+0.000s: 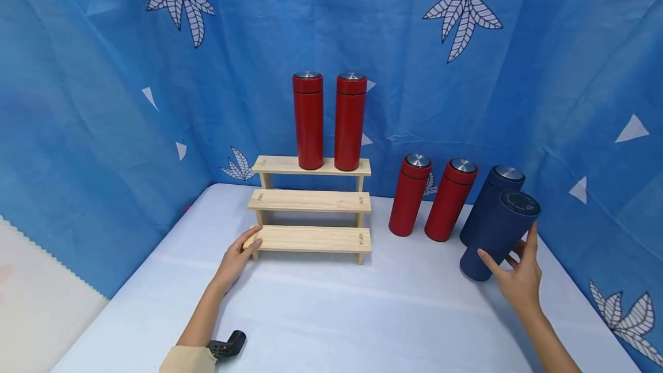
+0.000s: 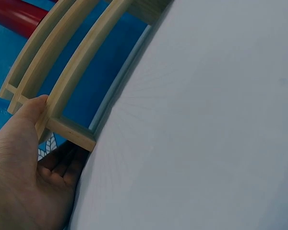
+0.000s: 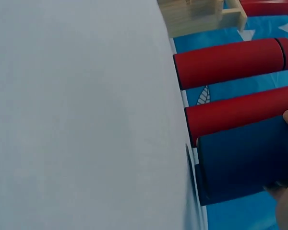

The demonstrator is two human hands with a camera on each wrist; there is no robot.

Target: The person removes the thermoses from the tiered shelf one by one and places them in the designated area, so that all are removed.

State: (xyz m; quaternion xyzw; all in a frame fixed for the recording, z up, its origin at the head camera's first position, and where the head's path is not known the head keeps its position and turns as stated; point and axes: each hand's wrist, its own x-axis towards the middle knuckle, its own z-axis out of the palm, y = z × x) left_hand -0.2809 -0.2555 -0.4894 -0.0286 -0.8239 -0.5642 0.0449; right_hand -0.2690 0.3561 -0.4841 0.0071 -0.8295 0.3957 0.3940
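My right hand [image 1: 520, 281] grips a dark blue thermos bottle [image 1: 492, 235], thumb on one side and fingers round the other. In the right wrist view the held thermos [image 3: 249, 160] covers most of the second blue one; whether its base touches the table I cannot tell. That second blue thermos [image 1: 489, 200] stands just behind. At the left end of a three-step wooden rack [image 1: 311, 239], my left hand [image 1: 235, 261] holds the lowest step. Its thumb lies on the board, as the left wrist view shows, with the other fingers partly hidden behind the leg [image 2: 72, 134].
Two red thermos bottles [image 1: 309, 122] [image 1: 350, 122] stand on the rack's top step. Two more red ones [image 1: 410, 194] [image 1: 450, 200] stand on the white table [image 1: 331, 315] between rack and blue bottles. A blue patterned curtain [image 1: 248, 62] hangs behind and along the sides.
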